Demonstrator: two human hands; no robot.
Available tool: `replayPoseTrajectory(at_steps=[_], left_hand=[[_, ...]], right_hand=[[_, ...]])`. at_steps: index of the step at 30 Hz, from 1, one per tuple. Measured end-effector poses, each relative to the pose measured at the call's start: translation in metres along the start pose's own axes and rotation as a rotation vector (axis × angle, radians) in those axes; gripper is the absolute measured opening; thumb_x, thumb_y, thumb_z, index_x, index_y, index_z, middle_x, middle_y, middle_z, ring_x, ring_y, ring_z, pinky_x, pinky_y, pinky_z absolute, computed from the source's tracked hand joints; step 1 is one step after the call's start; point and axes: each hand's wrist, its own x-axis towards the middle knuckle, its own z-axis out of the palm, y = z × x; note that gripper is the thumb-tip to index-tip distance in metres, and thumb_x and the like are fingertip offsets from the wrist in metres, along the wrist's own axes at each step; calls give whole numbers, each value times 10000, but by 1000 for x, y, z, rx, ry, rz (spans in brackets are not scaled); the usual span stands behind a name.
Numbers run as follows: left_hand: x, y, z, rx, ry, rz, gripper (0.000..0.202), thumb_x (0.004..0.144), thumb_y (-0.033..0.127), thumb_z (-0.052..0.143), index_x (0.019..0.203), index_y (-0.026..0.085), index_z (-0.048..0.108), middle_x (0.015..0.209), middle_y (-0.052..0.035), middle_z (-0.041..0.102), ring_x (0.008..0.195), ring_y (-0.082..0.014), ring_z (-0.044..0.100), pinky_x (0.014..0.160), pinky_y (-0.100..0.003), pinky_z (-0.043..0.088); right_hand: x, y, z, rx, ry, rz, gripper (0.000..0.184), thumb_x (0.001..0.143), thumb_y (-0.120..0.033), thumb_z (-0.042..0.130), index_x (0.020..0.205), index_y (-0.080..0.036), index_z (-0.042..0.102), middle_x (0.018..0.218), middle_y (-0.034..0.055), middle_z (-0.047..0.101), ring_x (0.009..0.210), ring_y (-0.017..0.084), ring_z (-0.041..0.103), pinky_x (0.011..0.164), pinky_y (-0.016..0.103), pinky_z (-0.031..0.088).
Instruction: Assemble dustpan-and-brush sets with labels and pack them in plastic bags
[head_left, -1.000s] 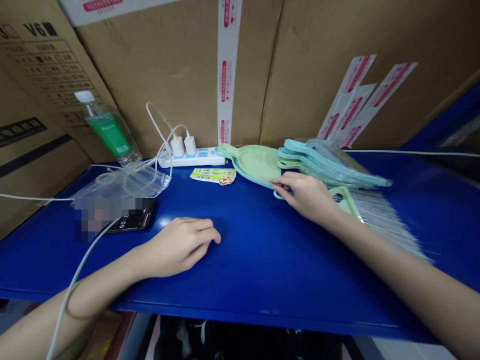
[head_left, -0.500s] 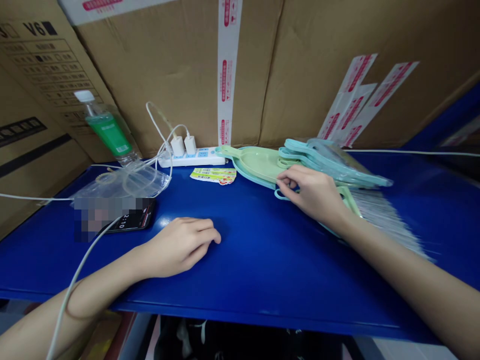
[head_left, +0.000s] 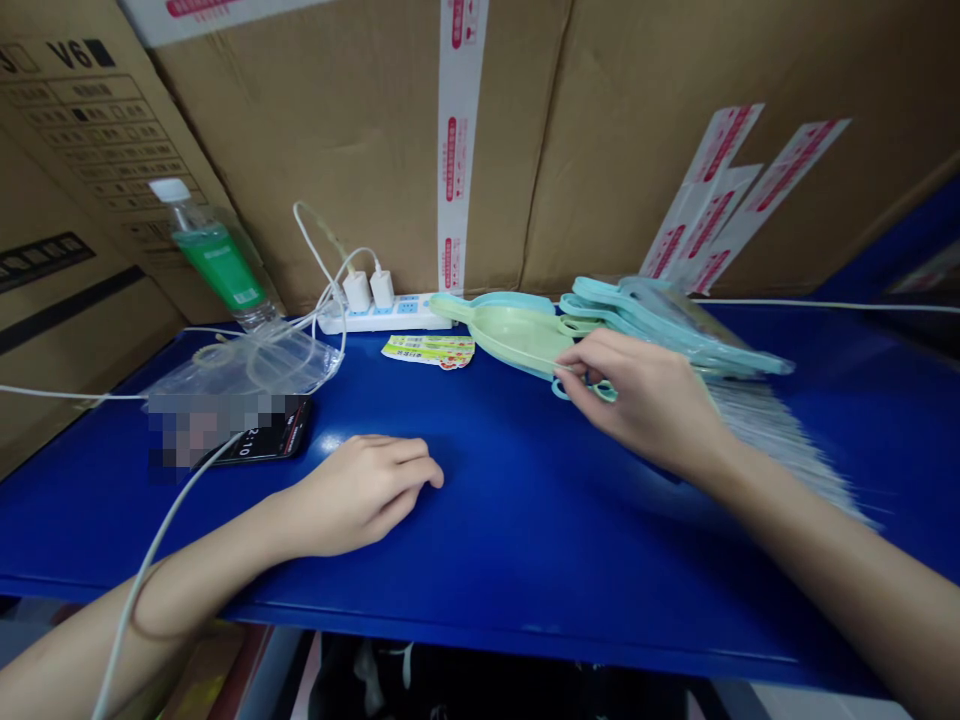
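Note:
My right hand (head_left: 637,395) pinches the near rim of a light green pan-shaped plastic piece (head_left: 517,335) with a short handle pointing left. Beneath and behind it lies a similar light blue piece (head_left: 517,299). Small ring-shaped parts (head_left: 606,391) in green and blue show around my fingers; my hand hides how they join. My left hand (head_left: 375,490) rests on the blue table (head_left: 480,560), its fingers loosely curled, with nothing visible in them. To the right of the green piece, light blue handled pieces (head_left: 660,320) lie in clear plastic wrapping.
A stack of clear plastic sleeves (head_left: 787,440) lies beyond my right forearm. At the back are a power strip (head_left: 405,313) with white chargers and colourful labels (head_left: 431,350). On the left stand a bottle (head_left: 221,265), a phone (head_left: 266,440) and a cable (head_left: 161,545) crossing my left forearm. Cardboard boxes (head_left: 360,150) wall the back.
My right hand has shifted slightly right and nearer, and the green piece has tilted and moved with it, showing more of the blue piece behind. My left hand stays in place.

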Motion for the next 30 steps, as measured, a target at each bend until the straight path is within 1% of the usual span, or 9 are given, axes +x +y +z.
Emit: replayPoseTrajectory(at_steps=[3,7,11,13,16,21,24,30], left_hand=[[0,1,0,-5,-10,-7,257,936,124,337,977,182,584,872,-23,631,689,-132,581,639,-247,441],[1,2,-1,-5,-18,-25,267,933,123,334,977,187,589,873,-23,633,691,-129,582,651,-245,447],[2,2,0,-7,-16,-27,269,930,121,334,973,184,593,878,-26,635,683,-127,579,649,-245,452],[1,2,0,-3,-11,-26,265,932,125,336,972,186,590,876,-26,634,680,-128,580,641,-244,447],[1,1,1,6,-12,-23,262,935,127,335,978,190,586,877,-24,635,684,-130,587,635,-243,443],[2,1,2,-5,3,-21,250,931,121,347,1025,183,571,911,-31,647,729,-139,615,663,-256,472],[2,1,2,-14,13,-22,247,930,122,353,1049,183,561,938,-37,657,764,-146,631,684,-264,488],[2,1,2,3,30,-16,243,927,117,355,1034,187,561,954,-37,668,784,-154,643,684,-270,497]], right_hand=[[1,-5,-5,11,0,-28,191,898,-196,449,776,-225,594,697,48,646,619,193,606,553,307,453],[1,-8,-8,13,-13,-75,195,905,-189,446,787,-233,594,728,52,652,658,198,602,560,306,448],[0,-10,-8,-49,-18,-211,232,928,-184,420,795,-213,607,747,67,658,702,205,603,618,316,464],[0,-11,-7,-83,-31,-256,250,938,-180,408,797,-204,613,744,71,653,712,206,596,632,317,462],[1,-12,-8,-96,-47,-311,279,947,-165,392,776,-194,611,718,63,629,680,188,566,612,297,446],[0,-18,-8,-26,-89,-465,305,951,-127,369,779,-155,619,707,57,606,634,168,524,585,277,431],[-2,-23,-7,-8,-102,-492,312,946,-107,364,780,-149,624,703,52,599,642,170,518,574,275,418],[-4,-31,-3,31,-146,-515,342,947,-94,340,753,-151,615,681,41,568,621,164,481,581,275,390]])
